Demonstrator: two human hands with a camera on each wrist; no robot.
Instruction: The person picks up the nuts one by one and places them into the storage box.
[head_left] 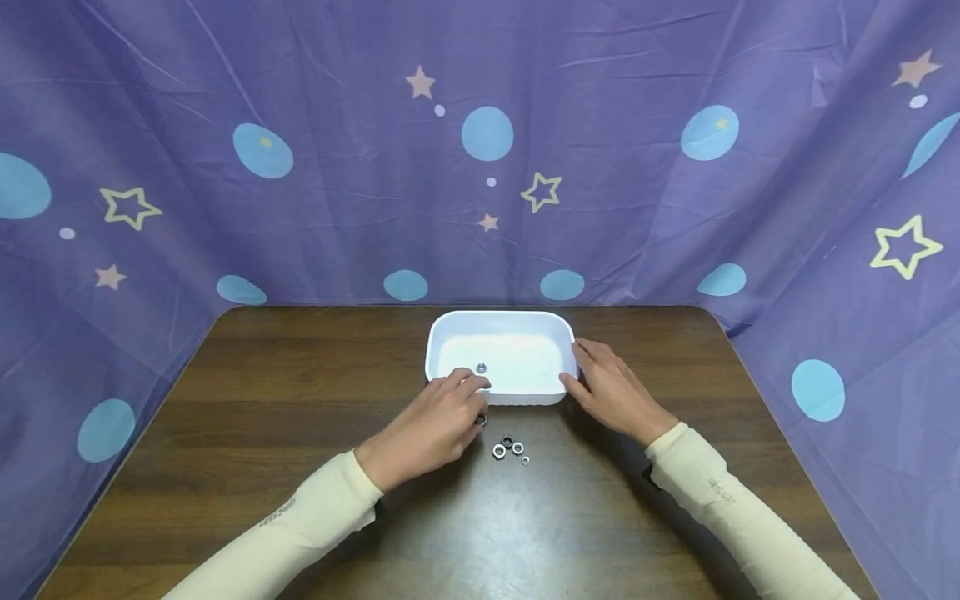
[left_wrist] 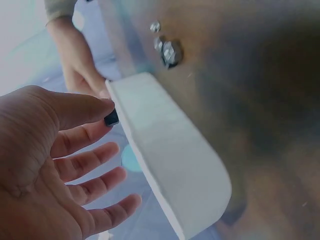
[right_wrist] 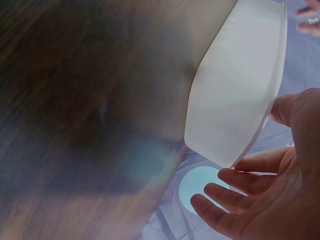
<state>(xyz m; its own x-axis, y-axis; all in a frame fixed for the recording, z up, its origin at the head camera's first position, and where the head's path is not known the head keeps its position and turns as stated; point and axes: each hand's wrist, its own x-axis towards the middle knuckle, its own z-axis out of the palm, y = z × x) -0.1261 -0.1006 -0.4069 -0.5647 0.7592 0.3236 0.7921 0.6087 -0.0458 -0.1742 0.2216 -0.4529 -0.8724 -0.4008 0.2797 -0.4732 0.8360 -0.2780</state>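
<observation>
My left hand (head_left: pixel 438 423) is at the near left edge of a white plastic tray (head_left: pixel 525 400). Its thumb and index finger pinch a dark hex nut (left_wrist: pixel 111 118), held close by the tray's rim, while the other fingers stay spread. One silver nut (head_left: pixel 482 367) lies inside the tray on its floor. At the tray's right end, my right hand (head_left: pixel 617 390) grips the rim, thumb at the front corner and fingers along the side. Several loose nuts of different sizes, such as a larger one (head_left: pixel 499 452) and a tiny one (head_left: pixel 526 460), lie on the table before the tray.
The brown wooden table (head_left: pixel 300 367) reaches back to a purple curtain (head_left: pixel 337 208) with stars and blue dots. The tray stands near the table's far edge. Both forearms wear cream sleeves (head_left: pixel 300 525).
</observation>
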